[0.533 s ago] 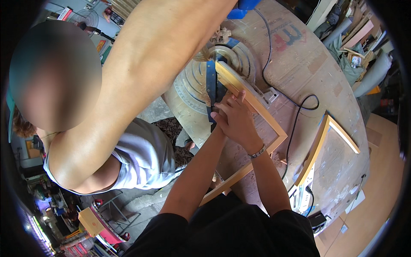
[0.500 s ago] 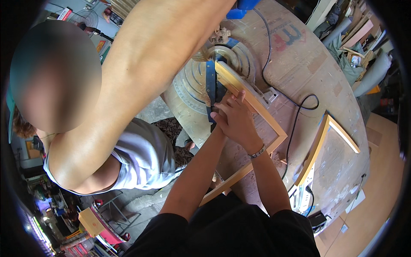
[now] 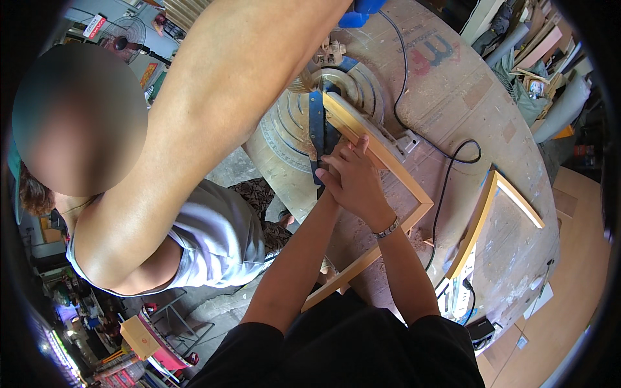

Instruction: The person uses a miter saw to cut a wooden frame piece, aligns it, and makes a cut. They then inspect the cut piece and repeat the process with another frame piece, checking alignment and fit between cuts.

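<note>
An angled wooden frame (image 3: 393, 165) lies on the table, one end on the round base of a mitre saw (image 3: 284, 123), against its blue-black table insert. My right hand (image 3: 357, 184), wearing a metal-banded bracelet, crosses over my left, its fingers curled at the frame's rail. Beneath it my left hand (image 3: 336, 169) is at the same rail, mostly hidden; the fingertip on the wood seems to be its thumb. Another person's bare arm (image 3: 213, 110) stretches across toward the blue part (image 3: 363, 11) at the top edge; that person's hand is out of sight.
A second angled wooden piece (image 3: 477, 223) lies at the right of the table, beside a white power strip (image 3: 455, 294). A black cable (image 3: 446, 187) loops across the tabletop (image 3: 446, 97). The other person (image 3: 213, 239) stands close at my left. Sawdust lies around the saw.
My hands and the frame hold almost the same place. The other person's head has shifted slightly left and down in the view; their arm stays stretched out.
</note>
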